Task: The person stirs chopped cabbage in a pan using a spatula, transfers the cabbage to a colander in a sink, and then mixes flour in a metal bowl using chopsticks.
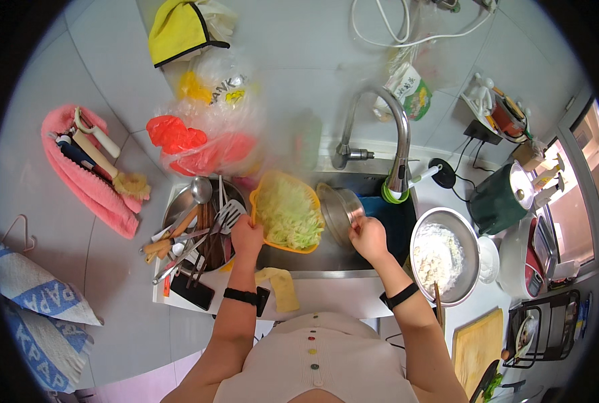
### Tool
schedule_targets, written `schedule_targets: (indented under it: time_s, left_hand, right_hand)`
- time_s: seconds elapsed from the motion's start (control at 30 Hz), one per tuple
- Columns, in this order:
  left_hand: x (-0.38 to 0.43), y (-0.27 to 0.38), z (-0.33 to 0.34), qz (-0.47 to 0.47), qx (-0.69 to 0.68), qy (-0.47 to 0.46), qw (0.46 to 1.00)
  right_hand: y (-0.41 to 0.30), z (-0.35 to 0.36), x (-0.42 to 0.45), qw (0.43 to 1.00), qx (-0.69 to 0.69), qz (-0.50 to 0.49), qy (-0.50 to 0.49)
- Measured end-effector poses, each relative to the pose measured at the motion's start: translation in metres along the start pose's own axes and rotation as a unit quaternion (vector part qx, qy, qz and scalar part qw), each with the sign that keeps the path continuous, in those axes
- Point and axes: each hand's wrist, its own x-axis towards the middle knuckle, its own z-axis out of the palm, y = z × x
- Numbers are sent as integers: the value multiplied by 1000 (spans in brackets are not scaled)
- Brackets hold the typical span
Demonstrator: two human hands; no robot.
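Observation:
My left hand (pixel 247 239) grips the near left rim of a yellow plastic basket (pixel 253 201), which holds pale green shredded vegetable (pixel 289 214) with steam over it. My right hand (pixel 369 239) is closed on the rim of a metal bowl or pot (pixel 337 211), tilted on its side just right of the basket. Both are over a sink (pixel 304 261); the inside of the metal vessel is hidden. Above the sink's right part arches a pull-down faucet (pixel 402 121), with a green-rimmed strainer (pixel 395 194) under its head.
Left of the sink, a metal bowl (pixel 171 201) is crowded with utensils, beside a dark phone (pixel 192 291). A yellow cloth (pixel 283 289) hangs over the front edge. At right stand a steel bowl of flour (pixel 438 257) with chopsticks, a wooden cutting board (pixel 475 347) and a dark green canister (pixel 493 201).

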Motion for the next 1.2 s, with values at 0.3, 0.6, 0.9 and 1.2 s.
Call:
schedule_targets:
  time_s: [0.3,0.6,0.9,1.2]
  left_hand:
    - [5,-14,13,-23,-27,-30,999]
    - [-12,-24,6,-173,-244,-108,948]
    - [-25,6,34,-234,-438,-204,844]
    - [-12,-2,12,-203,-378,-149,891]
  right_hand:
    - [-5,-26,-22,982,-72,-153,88]
    - [19,-43,-44,981,36,80,173]
    - [28,-50,-50,965,50,148,209]
    - [27,-34,-56,977,-114,-105,148]
